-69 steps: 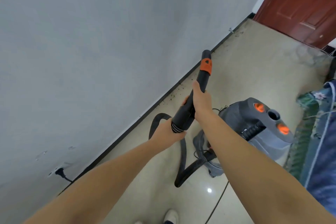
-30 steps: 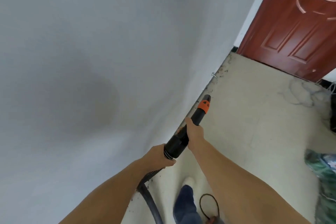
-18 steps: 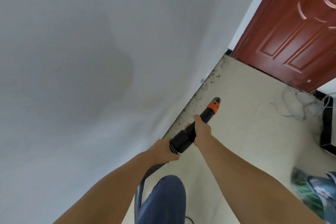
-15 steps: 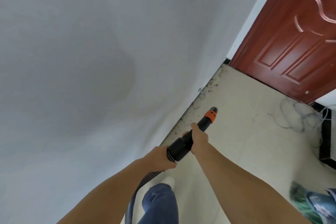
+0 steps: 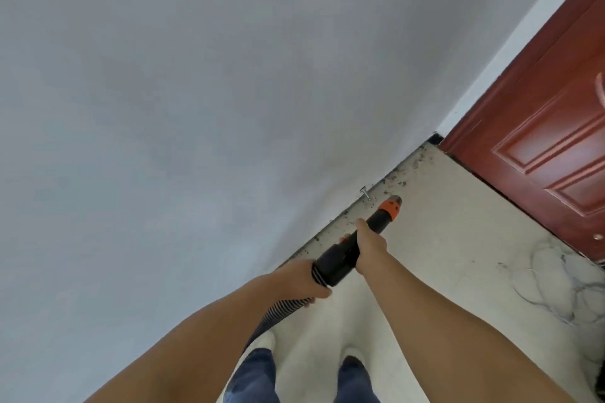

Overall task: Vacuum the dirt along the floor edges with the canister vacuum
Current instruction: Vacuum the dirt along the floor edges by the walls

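My right-hand fingers were wrapped round the black nozzle tube, thumb laid along its top so I could steer the tip; only the fingertips showed past the far side of the tube. My right hand sat forward, just behind the orange collar, because that is where aiming is easiest. My left hand gripped the ribbed hose right where it joins the tube, fingers curled under it, to carry its weight and keep it from dragging the tip off line.

I held the tube angled away from me and to the right, its tip near the dirt scattered along the foot of the wall. Whether the tip touched the floor I could not tell. More specks ran on toward the far corner by the red door, so I judged the edge only partly done. A small metal door stop stuck out from the wall just left of the tip, something to work around. The canister itself was out of view.
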